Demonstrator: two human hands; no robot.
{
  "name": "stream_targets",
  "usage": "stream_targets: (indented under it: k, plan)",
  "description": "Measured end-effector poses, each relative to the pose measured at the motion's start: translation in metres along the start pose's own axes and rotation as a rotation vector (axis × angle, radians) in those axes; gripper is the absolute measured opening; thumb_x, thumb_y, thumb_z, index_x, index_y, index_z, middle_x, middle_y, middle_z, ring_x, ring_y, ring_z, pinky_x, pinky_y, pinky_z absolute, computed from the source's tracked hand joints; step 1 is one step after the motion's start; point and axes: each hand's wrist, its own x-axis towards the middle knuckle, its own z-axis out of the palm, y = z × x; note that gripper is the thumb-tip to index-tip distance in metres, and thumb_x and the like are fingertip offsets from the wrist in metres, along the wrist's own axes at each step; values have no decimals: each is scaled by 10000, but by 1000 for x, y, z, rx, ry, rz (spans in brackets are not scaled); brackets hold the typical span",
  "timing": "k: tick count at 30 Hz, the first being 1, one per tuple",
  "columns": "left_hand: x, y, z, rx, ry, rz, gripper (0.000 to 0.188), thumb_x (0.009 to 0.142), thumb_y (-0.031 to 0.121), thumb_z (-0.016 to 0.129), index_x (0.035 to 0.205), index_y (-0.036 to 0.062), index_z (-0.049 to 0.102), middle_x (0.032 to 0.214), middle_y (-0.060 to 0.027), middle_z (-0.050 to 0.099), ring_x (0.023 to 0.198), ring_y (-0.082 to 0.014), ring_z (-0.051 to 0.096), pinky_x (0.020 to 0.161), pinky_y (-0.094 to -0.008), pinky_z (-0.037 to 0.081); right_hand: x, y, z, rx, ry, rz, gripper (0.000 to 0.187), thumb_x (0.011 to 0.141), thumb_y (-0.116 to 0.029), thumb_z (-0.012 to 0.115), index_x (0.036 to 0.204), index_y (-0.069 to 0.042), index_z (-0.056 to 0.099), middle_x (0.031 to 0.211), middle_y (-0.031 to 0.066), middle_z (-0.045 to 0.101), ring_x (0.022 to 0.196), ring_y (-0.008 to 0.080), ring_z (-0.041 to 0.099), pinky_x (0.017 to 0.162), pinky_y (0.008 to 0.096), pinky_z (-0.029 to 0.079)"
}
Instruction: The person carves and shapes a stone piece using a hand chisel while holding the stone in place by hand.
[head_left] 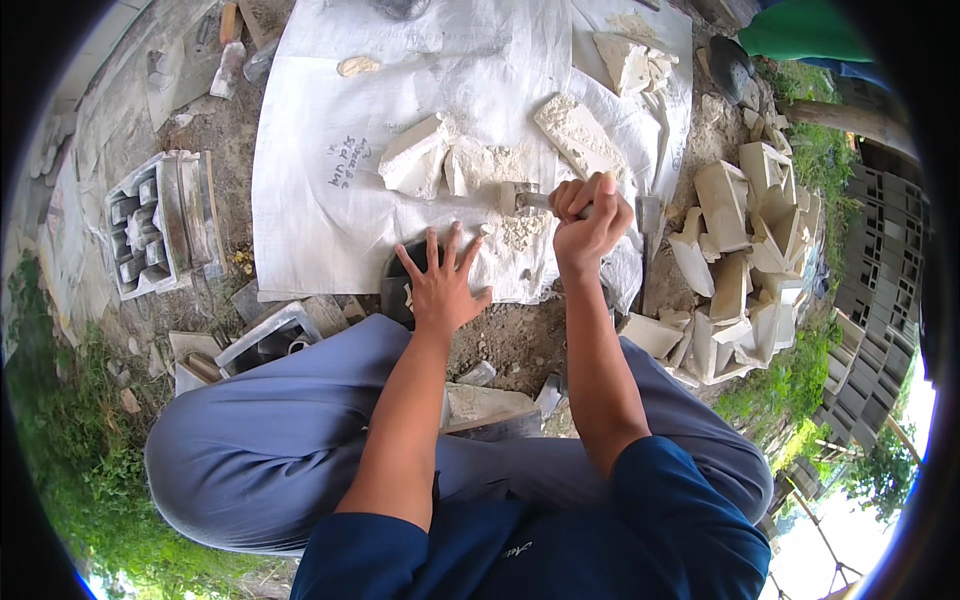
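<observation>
My right hand [592,222] is wrapped round the handle of a hammer [522,198], its pale, dusty head pointing left over the white sheet [310,130]. Crumbled white material [522,232] lies just below the hammer head. Fingers spread, my left hand [445,287] rests palm down at the sheet's near edge, partly over a dark round object [397,285]. Beyond both hands lie a broken plaster-like chunk [415,155], a smaller piece [480,165] and a long slab [580,135]. Whether the hammer touches any piece is unclear.
Broken pale blocks [750,265] are heaped at the right. A compartmented mould [140,228] stands at the left, with a dark open box [268,338] near my left knee. A wooden-handled tool [229,60] lies at the far left. Green cloth [805,30] shows at the far right.
</observation>
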Motion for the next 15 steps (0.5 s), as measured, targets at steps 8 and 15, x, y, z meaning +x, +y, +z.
stream_targets:
  k: [8, 15]
  plan:
    - [1, 1, -1, 0, -40, 13, 889, 829, 670, 589, 1597, 377, 251, 1686, -29, 168, 1541, -379, 137, 1119, -814, 32, -4, -7, 0, 74, 49, -62, 582, 1070, -288, 491, 549, -68, 354, 452, 20, 366, 403, 96, 294, 416, 305, 213]
    - [-1, 4, 0, 5, -13, 18, 879, 832, 670, 589, 1594, 381, 260, 1687, -15, 166, 1540, -369, 143, 1122, -810, 27, 6, -6, -1, -9, 10, -108, 551, 1056, -285, 496, 570, -60, 364, 443, 22, 327, 387, 115, 272, 415, 316, 203]
